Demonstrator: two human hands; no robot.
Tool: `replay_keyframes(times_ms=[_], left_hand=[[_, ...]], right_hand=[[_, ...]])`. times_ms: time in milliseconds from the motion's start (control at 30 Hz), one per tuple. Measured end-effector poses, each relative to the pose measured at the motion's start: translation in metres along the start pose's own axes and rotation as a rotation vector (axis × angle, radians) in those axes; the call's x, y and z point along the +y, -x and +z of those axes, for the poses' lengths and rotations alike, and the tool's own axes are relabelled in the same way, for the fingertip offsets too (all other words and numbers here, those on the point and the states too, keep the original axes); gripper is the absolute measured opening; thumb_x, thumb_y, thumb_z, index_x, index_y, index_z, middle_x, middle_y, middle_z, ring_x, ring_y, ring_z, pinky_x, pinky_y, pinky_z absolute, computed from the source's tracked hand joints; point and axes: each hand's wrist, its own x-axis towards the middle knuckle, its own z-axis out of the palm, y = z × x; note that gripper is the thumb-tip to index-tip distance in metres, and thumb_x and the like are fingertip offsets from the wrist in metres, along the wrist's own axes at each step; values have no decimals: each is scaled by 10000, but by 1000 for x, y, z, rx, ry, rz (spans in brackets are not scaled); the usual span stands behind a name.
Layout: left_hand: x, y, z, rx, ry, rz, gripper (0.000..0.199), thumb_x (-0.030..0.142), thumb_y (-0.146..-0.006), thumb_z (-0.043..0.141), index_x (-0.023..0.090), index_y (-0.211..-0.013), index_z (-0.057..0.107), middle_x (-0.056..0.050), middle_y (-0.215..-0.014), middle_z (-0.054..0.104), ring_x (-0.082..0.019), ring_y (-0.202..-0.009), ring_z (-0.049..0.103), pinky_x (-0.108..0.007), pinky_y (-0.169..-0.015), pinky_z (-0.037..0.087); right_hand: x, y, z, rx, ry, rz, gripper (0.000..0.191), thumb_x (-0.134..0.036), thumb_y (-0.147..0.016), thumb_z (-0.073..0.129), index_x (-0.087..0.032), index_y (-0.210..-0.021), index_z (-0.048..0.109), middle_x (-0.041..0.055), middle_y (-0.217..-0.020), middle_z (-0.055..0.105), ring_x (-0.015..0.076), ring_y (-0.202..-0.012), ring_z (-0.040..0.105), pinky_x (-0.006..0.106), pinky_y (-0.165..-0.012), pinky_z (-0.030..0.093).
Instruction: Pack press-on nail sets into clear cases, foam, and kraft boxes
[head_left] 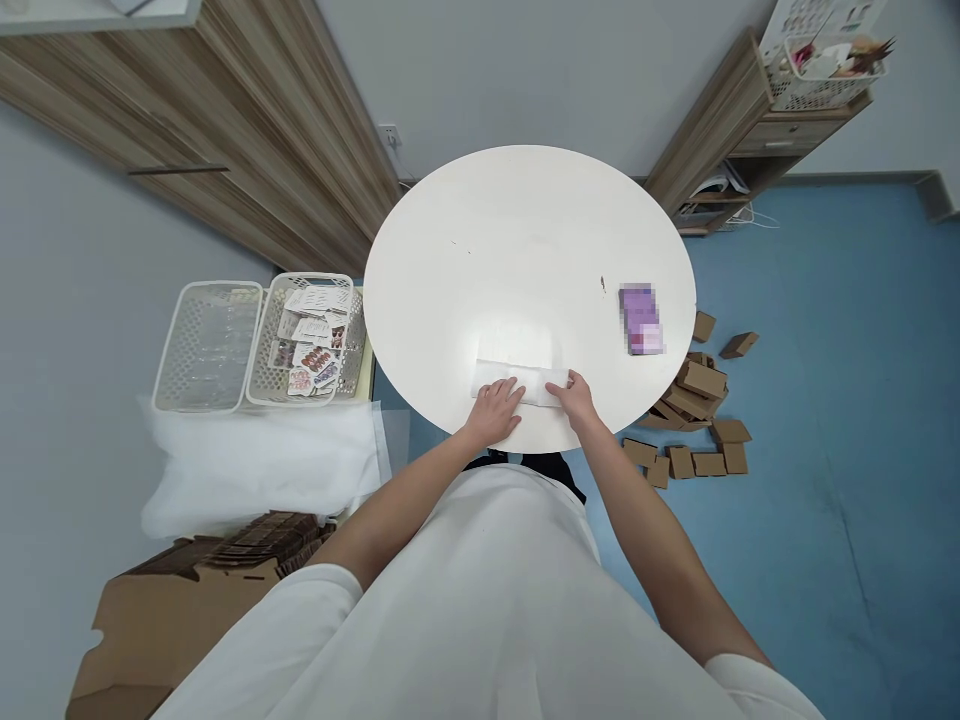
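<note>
A white, slightly translucent wrapping sheet point(534, 384), folded into a long flat strip, lies near the front edge of the round white table point(525, 220). My left hand point(495, 411) rests on the left part of the strip with its fingers spread and pressing flat. At the other end, my right hand point(574, 396) pinches the strip's right edge between thumb and fingers. Whether anything is wrapped inside the strip, I cannot tell.
A blurred purple item point(640, 318) lies on the table's right side. Small cardboard boxes point(697, 385) are heaped on the floor at right. Left of the table stand a basket of nail-set packs point(313, 340), a second basket point(206, 345), white sheets point(262, 455) and flattened cardboard point(180, 630).
</note>
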Motion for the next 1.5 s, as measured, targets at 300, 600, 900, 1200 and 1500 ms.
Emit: replay_keyframes(times_ms=[300, 600, 900, 1200, 1500], left_hand=[[1, 1, 4, 11, -25, 24, 580, 399, -752, 546, 284, -1286, 352, -110, -1394, 284, -317, -1243, 277, -494, -985, 188], [3, 10, -1, 28, 18, -9, 640, 434, -806, 433, 191, -1355, 212, -143, -1420, 227, -292, -1276, 241, -469, -996, 178], [4, 13, -2, -7, -20, 43, 592, 343, -785, 486, 229, -1332, 293, -102, -1395, 308, -299, -1293, 213, -494, -1020, 121], [5, 30, 5, 83, 348, -412, 641, 411, -746, 544, 211, -1305, 302, -134, -1432, 161, -327, -1303, 149, -492, -1003, 221], [-5, 15, 12, 541, 1401, -1233, 883, 312, -578, 741, 256, -1289, 220, -111, -1308, 293, -190, -1058, 485, -265, -779, 468]], right_hand=[[-13, -3, -5, -67, 22, 35, 152, -313, -667, 563, -201, -699, 465, -14, -661, 541, 111, -562, 530, 247, -522, 469], [-36, -6, 28, -251, -160, 77, 148, -160, -697, 504, -186, -841, 485, 15, -715, 575, 124, -639, 600, 281, -638, 532], [-26, -6, 11, -204, 328, -185, 348, -167, -739, 432, -191, -1074, 522, 44, -934, 567, 134, -756, 566, 316, -761, 476], [-14, 14, 27, -155, 795, -401, 549, -253, -780, 458, -219, -1307, 308, 125, -1269, 317, 197, -815, 566, 341, -689, 466], [-9, 18, 33, -213, 724, -419, 559, -240, -710, 512, -230, -1243, 342, 88, -1239, 340, 175, -804, 553, 316, -679, 467]])
